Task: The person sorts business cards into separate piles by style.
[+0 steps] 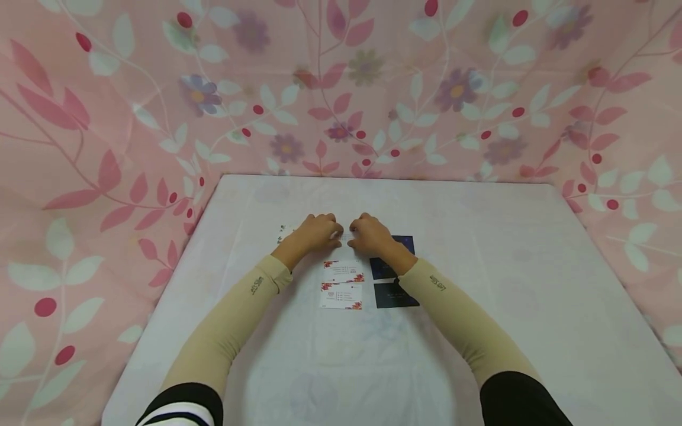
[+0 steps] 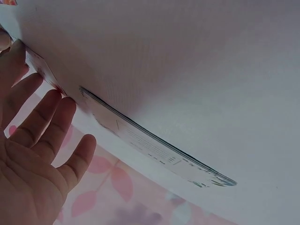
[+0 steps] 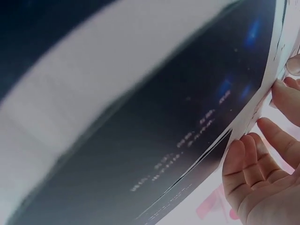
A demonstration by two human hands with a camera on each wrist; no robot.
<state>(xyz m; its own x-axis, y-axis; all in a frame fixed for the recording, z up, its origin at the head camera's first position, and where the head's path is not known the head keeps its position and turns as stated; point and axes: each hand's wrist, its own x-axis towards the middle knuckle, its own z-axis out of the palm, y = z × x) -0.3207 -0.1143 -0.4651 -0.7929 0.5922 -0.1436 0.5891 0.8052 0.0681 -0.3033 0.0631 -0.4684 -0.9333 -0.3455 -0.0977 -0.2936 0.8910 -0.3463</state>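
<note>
My left hand (image 1: 318, 232) and right hand (image 1: 371, 235) face each other over a white card with small print (image 1: 347, 238). The thumb and fingers of each hand grip it by its opposite side edges, and the hands cover much of it. A thin stack of cards with a leaf pattern (image 2: 140, 136) lies just beyond the left fingers, mostly hidden by the left hand in the head view. Under the right wrist sits a dark blue card (image 3: 187, 117), with another dark card (image 3: 180, 197) beside it in the right wrist view.
Nearer me lie two white cards with red floral corners, an upper one (image 1: 343, 271) and a lower one (image 1: 341, 296). A black card (image 1: 391, 295) is right of them. A white cloth (image 1: 506, 284) covers the table; a pink floral curtain (image 1: 341, 89) hangs behind.
</note>
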